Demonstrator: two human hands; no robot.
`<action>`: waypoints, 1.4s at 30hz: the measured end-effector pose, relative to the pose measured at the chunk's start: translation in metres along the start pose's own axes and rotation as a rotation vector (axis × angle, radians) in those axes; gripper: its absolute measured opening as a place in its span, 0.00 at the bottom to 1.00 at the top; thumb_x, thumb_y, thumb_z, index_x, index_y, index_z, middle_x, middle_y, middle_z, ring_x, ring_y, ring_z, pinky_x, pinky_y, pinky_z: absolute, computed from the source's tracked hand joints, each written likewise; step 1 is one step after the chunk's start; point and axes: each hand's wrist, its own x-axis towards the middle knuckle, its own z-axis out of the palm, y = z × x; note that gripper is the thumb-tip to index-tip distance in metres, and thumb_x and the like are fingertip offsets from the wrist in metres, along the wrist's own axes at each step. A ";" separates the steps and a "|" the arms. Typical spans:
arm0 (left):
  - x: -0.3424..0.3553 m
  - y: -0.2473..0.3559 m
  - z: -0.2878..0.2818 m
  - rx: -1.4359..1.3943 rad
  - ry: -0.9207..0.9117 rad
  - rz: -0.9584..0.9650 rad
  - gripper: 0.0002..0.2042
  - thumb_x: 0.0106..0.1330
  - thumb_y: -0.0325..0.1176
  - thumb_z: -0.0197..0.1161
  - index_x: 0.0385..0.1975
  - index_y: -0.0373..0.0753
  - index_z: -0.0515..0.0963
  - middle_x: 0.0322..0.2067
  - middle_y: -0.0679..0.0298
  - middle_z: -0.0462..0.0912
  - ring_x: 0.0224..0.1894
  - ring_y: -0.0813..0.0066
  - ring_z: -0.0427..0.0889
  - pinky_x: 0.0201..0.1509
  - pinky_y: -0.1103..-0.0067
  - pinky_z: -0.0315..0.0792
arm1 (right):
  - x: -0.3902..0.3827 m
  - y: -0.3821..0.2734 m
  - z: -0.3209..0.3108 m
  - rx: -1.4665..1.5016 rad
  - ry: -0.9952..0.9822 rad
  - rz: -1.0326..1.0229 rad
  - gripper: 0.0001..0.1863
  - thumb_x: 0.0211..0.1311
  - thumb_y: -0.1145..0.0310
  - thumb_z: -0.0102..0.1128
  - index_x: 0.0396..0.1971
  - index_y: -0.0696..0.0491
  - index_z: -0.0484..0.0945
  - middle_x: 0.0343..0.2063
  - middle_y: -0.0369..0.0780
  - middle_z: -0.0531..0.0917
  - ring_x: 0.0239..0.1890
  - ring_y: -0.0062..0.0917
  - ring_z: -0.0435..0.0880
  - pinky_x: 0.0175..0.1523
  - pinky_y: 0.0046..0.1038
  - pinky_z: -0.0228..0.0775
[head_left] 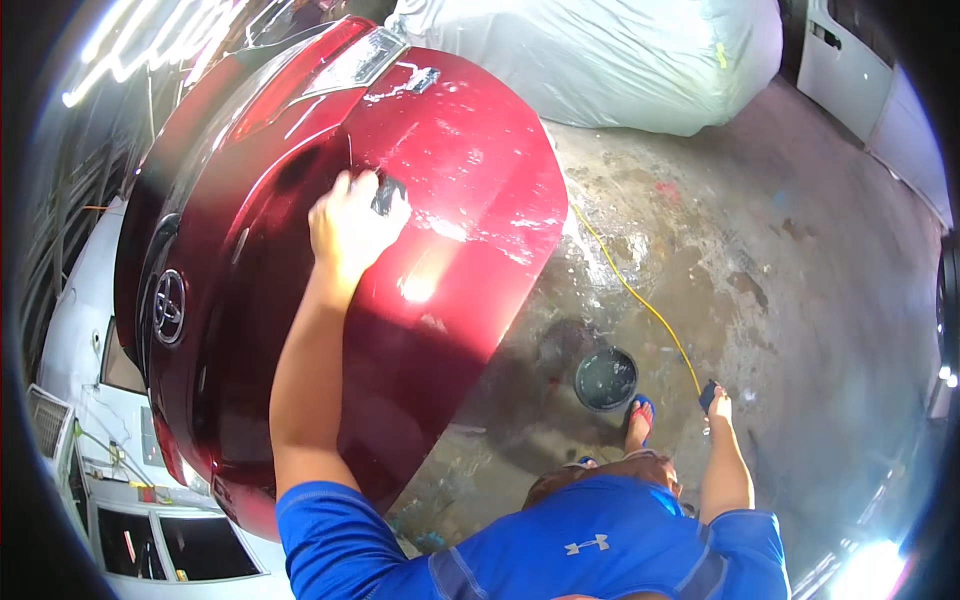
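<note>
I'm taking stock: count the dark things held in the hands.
2: a block in the left hand, over the red car; another piece in the right hand. More may be hidden.

Dark block [388, 198] partly covered by left hand [350, 228]; palm side of hand hidden. Dark item [708, 394] in right hand [721, 404] too small to be identified. Yellow cord [645, 300] lost from sight at edge of red car [470, 190]. Bucket [606, 379] contents not made out. One sandal [588, 461] mostly hidden by shorts [548, 487]. Grey cover [600, 60] cut off by top edge, blue shirt [560, 525] by bottom.
</note>
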 end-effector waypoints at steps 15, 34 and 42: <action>-0.573 -0.055 -0.252 0.368 0.119 -0.578 0.12 0.67 0.38 0.68 0.36 0.34 0.83 0.39 0.51 0.85 0.39 0.40 0.84 0.44 0.54 0.78 | -0.125 0.255 -0.055 -0.721 -0.221 0.060 0.28 0.81 0.48 0.44 0.61 0.56 0.79 0.52 0.51 0.85 0.47 0.42 0.89 0.44 0.44 0.83; -0.566 0.379 0.199 -0.886 -0.981 -1.319 0.34 0.79 0.54 0.56 0.62 0.21 0.76 0.58 0.33 0.82 0.63 0.37 0.80 0.66 0.59 0.72 | -0.092 0.181 0.052 -0.296 -0.430 -0.005 0.28 0.79 0.52 0.47 0.69 0.51 0.76 0.61 0.58 0.81 0.67 0.52 0.78 0.72 0.43 0.68; -0.574 0.550 0.472 -1.006 -0.939 -0.679 0.27 0.80 0.48 0.56 0.64 0.29 0.73 0.53 0.35 0.82 0.59 0.32 0.79 0.63 0.53 0.73 | 0.053 0.161 0.251 -0.884 -0.518 -0.902 0.26 0.75 0.57 0.50 0.64 0.55 0.78 0.56 0.50 0.85 0.63 0.51 0.81 0.76 0.54 0.59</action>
